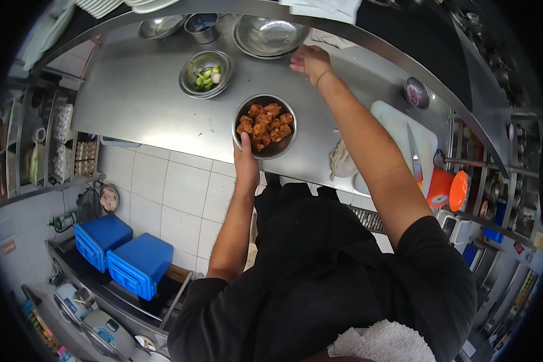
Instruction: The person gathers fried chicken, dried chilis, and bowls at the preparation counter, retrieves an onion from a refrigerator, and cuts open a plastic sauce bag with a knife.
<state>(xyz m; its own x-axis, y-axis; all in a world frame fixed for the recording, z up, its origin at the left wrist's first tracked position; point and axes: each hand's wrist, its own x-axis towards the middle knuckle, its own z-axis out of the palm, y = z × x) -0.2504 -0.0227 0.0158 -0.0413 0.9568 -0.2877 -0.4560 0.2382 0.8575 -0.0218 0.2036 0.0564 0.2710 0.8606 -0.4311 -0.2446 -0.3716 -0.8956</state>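
Observation:
My left hand (247, 161) grips a steel bowl (240, 107) at the near edge of the counter, its thumb over the rim. Browned, crusty chunks that look like fried chicken (264, 125) fill much of that bowl. Stretched forward, my right hand (312, 61) is open and holds nothing. Its fingers are close to the right side of a stack of wide metal bowls (271, 36); I cannot tell whether they touch. Left of the held bowl, another metal bowl (190, 87) contains cut green vegetables (207, 78) and a pale piece.
On the steel counter (133, 102), a white cutting board (398, 123) with a knife (414, 154) and a crumpled cloth (342, 160) lie to the right. A bowl of chopped purple onion (416, 93) stands farther back. An overhead shelf (368, 33) spans the counter's far side.

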